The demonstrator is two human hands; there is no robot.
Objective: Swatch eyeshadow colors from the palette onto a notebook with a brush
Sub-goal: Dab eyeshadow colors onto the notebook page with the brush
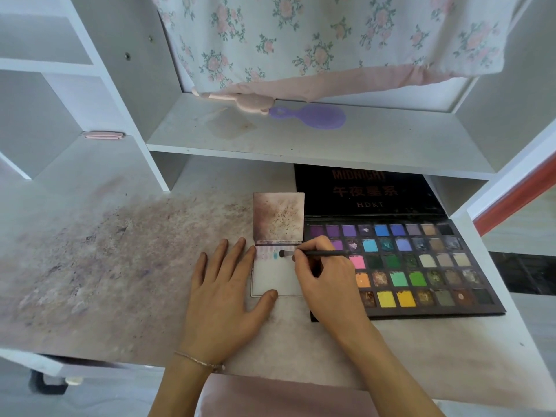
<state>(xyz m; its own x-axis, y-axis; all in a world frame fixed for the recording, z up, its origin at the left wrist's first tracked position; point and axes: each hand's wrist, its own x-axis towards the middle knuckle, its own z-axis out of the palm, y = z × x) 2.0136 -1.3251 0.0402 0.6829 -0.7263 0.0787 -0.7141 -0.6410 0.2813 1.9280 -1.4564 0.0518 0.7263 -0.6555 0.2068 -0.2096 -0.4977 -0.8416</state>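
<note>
White desk (120,266), pink-stained, shelves (301,139) above

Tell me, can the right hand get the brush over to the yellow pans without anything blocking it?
Probably yes. The right hand holds the brush over the notebook, and the yellow pans lie open right beside it.

Multicoloured palette (403,263), floral pink-white cloth (316,40)

The left hand (224,291) lay flat on the desk (120,251), thumb on the notebook (276,278). At its 3 o'clock the right hand (323,276) pinched a brush (313,253), tip on the page beside a teal swatch (275,255). The open palette (421,266) sat at the notebook's 3 o'clock, a purple hairbrush (313,116) at 12 on the shelf (301,139).
</note>
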